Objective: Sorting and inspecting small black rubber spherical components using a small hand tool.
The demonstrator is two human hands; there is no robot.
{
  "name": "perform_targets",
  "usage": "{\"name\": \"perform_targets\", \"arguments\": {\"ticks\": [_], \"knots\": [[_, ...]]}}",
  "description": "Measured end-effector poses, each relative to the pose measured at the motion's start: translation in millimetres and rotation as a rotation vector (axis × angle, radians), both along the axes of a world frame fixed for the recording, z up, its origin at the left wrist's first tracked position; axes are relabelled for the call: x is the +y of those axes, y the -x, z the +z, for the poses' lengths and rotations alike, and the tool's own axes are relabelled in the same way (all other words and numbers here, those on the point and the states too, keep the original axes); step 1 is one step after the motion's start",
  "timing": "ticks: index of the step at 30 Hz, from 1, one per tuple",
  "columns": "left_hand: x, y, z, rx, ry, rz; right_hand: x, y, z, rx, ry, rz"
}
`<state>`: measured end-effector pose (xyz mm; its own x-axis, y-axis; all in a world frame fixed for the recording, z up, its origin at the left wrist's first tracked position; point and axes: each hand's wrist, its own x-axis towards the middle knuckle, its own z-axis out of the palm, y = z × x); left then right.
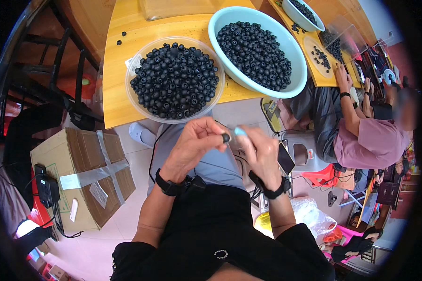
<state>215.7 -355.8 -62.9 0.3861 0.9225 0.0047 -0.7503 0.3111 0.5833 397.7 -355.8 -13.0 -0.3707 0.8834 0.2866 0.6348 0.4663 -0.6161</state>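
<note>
My left hand (194,143) pinches a small black round part (226,137) between thumb and fingertips, held over my lap. My right hand (261,152) is closed around a small light-blue tool (239,131) whose tip sits right beside the black part. Both wrists wear black bands. Just beyond my hands, on the yellow table (119,93), a clear plastic bowl (135,63) is heaped with several black round parts. To its right a pale blue basin (295,61) holds many more of the same parts.
A taped cardboard box (82,178) stands on the floor to my left, with a black device and cables on it. A dark chair is at the far left. On the right, other people sit at a second yellow table (314,77) with more bowls of black parts.
</note>
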Motion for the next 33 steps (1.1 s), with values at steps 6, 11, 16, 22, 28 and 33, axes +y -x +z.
{"name": "perform_targets", "arguments": {"ticks": [6, 11, 16, 22, 28, 33], "knots": [[0, -1, 5, -0.043, -0.024, -0.033, 9, -32, -22, -0.044, 0.100, -0.345], [-1, -2, 2, -0.100, 0.052, -0.047, 0, -22, -26, 0.009, 0.123, -0.279], [-1, -3, -4, -0.110, 0.062, -0.048, -2, -14, -21, 0.059, 0.134, -0.253], [-1, -6, -4, -0.136, 0.066, -0.059, -5, -15, -28, 0.052, 0.130, -0.249], [-1, -9, -2, -0.028, -0.002, 0.056, -10, -12, -34, 0.046, 0.162, -0.248], [1, -7, -6, 0.006, 0.051, 0.115, -12, -9, -35, 0.021, 0.216, -0.238]]}}
